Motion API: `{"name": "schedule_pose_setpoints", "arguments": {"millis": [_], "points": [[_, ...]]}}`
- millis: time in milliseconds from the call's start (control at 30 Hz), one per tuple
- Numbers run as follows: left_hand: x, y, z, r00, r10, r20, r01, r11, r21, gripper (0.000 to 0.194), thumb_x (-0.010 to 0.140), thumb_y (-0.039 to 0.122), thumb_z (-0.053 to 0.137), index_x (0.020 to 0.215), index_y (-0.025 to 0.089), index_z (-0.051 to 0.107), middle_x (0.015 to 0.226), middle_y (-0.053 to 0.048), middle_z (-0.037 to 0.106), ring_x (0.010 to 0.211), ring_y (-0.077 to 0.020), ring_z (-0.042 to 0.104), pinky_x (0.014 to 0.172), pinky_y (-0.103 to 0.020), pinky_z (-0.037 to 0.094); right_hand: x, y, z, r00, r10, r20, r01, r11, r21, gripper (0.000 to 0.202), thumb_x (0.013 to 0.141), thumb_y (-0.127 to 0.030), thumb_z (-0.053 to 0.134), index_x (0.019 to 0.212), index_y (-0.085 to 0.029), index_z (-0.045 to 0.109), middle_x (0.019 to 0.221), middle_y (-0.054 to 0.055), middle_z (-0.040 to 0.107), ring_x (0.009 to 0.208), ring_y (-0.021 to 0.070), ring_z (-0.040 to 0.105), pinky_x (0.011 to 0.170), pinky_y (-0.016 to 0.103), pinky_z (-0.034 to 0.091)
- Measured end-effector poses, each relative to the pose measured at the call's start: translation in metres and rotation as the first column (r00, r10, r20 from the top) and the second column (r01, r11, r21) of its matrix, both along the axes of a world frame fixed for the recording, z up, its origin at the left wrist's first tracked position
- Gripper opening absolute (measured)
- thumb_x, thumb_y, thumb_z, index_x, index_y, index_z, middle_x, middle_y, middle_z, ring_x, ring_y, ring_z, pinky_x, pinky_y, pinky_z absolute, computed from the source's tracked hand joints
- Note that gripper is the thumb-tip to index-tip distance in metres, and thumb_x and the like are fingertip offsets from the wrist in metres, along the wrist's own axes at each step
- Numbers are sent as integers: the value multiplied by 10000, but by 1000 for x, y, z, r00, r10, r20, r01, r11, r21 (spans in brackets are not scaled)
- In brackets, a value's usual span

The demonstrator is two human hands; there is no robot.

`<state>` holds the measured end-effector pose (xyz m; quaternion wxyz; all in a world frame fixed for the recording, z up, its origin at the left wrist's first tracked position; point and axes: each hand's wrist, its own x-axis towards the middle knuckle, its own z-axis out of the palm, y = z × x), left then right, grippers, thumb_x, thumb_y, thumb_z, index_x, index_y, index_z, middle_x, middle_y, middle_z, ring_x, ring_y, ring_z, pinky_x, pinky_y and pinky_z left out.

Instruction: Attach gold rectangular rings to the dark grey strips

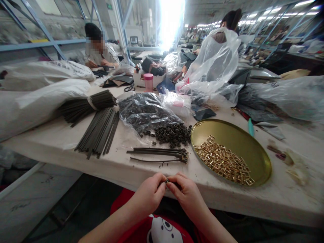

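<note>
Our long, pale, cloth-covered table [113, 168] carries dark flat strips [100, 131], small black loops [173, 135], a round golden tray [262, 158] and a pink-lidded plastic jar [148, 83].

Small dark piece [166, 181], short and narrow, a lighter glint on it. Sits pinched between the fingertips of the left hand [157, 187] and right hand [179, 186], near the table's [141, 173] front edge. Mostly covered; full shape and exact tilt unclear.
</note>
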<state>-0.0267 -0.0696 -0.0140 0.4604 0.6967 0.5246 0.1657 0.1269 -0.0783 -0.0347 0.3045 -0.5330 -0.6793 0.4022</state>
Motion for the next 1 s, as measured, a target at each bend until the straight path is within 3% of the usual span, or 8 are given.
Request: {"name": "schedule_pose_setpoints", "arguments": {"millis": [167,600,733,867,1000], "points": [[2,-8,4,988,-39,-147,37,999,-17,164,836,210,342,752,186,480,661,-5,543,641,-155,507,583,-245,321,2,-2,-3,996,79,48,-79,997,-7,185,834,-168,468,775,-172,643,729,32,587,730,160,561,666,254,417],[-1,-5,-9,998,33,59,-20,978,-206,164,780,213,372,703,165,508,601,22,504,614,-136,479,554,-223,350,-1,-5,-22,998,39,58,-38,999,-22,190,808,-120,426,707,-168,580,689,20,562,674,144,540,628,244,410],[-3,-2,-10,995,63,78,-45,976,-213,177,788,234,369,702,165,507,559,37,471,581,-132,462,540,-222,348,2,-4,-20,996,81,33,-80,997,-16,194,839,-161,422,759,-178,598,714,25,569,698,147,548,640,245,423],[-5,-3,-9,1000,24,8,-22,987,-161,184,791,215,365,724,161,527,665,5,550,661,-145,507,593,-229,364,6,-7,-13,981,169,96,-170,985,1,199,862,-185,415,828,-184,610,764,38,570,721,155,550,652,255,429],[-2,-7,-5,995,-70,-67,59,988,-141,201,792,206,367,750,167,559,697,-7,583,658,-149,518,593,-231,362,9,-7,-11,946,231,227,-238,971,7,209,859,-169,409,768,-180,598,752,39,561,699,159,542,633,258,413]]}}
